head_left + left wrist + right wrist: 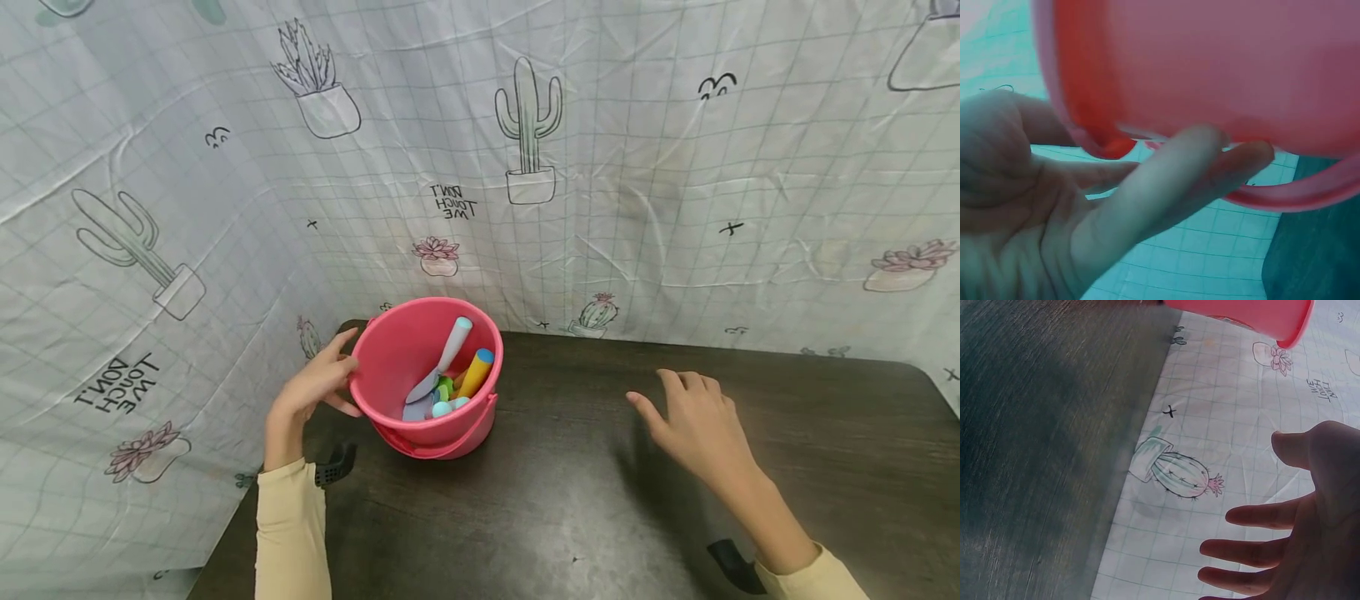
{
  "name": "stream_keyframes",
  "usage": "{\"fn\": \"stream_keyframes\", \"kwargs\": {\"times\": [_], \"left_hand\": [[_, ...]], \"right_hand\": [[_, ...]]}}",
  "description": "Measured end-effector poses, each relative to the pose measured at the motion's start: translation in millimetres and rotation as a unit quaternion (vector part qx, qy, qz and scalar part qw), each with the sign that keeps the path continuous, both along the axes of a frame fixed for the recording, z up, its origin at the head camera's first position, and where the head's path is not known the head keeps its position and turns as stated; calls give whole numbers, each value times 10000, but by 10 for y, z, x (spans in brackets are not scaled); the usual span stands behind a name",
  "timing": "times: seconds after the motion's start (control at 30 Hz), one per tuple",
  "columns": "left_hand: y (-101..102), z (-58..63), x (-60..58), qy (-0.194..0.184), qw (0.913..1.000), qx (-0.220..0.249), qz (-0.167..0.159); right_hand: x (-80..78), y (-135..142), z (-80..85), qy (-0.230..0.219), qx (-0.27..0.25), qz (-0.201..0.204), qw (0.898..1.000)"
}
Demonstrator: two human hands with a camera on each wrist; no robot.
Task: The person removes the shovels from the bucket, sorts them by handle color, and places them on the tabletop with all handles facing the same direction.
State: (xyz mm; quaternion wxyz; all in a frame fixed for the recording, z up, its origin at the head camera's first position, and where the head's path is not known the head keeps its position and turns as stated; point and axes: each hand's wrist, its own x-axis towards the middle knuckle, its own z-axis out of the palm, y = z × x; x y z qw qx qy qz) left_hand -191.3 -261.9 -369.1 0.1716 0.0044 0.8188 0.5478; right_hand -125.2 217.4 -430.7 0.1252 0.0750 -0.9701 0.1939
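One bucket [390, 358] stood on the worktop [570, 467]. Inside, one white handle [455, 343] and one yellow handle [475, 375] showed; the other pieces [441, 409] overlapped, too hidden to count. The left hand [318, 379], fingers loosely apart, touched the bucket's side; the right hand [701, 417] hovered, fingers apart.

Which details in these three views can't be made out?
Head: the lower end of the yellow handle, hidden by the pieces around it and the near side of the pink bucket.
Left wrist: much of the bucket, cut off by the top and right edges.
Right wrist: the bucket's contents, hidden by its wall; the top edge also cuts it off.
Right wrist: part of the right hand, cut off by the right and bottom edges.
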Motion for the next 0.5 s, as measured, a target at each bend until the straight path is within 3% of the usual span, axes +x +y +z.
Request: {"fn": "stream_keyframes", "kwargs": {"times": [0.13, 0.27, 0.37, 0.5], "left_hand": [[-11, -15, -35, 168, 9992, -366, 25], [-9, -18, -76, 101, 9989, -465, -53], [5, -6, -82, 11, 9989, -429, -176], [21, 8, -63, -40, 9991, -352, -226]], "right_hand": [[-12, 8, -11, -31, 15, 2, 10000], [-22, 20, -9, -34, -25, 8, 10000], [-28, 2, 0, 213, -234, 84, 9995], [-51, -117, 69, 770, -908, 494, 9917]]}}
